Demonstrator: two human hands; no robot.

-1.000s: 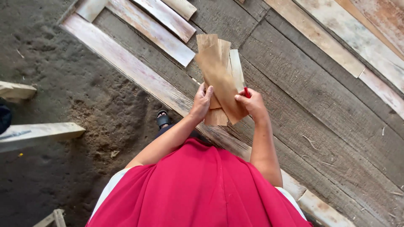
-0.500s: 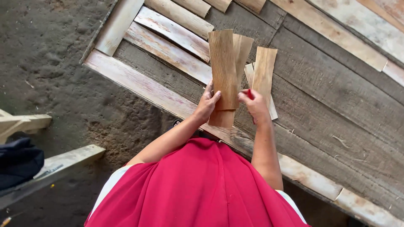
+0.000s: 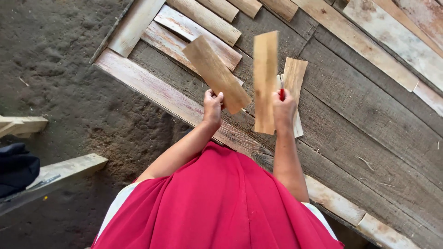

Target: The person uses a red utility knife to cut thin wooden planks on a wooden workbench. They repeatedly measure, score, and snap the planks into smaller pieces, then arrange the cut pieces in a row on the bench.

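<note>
Grey, weathered floorboards (image 3: 360, 124) run slantwise under the person, edged by a pale plank (image 3: 152, 87) that borders a patch of dark packed dirt (image 3: 55, 69). More pale slats (image 3: 203, 20) lie side by side at the top. The left hand (image 3: 212, 107) is clenched around the lower end of a thin brown wood strip (image 3: 216, 74), which tilts up and to the left. The right hand (image 3: 283, 108) grips a second wood strip (image 3: 265, 78) held upright, well apart from the first; something small and red (image 3: 281, 94) shows at its fingers. Another loose strip (image 3: 295, 76) lies on the boards just behind that hand. Red cloth (image 3: 221, 203) covers the person's lap below
</note>
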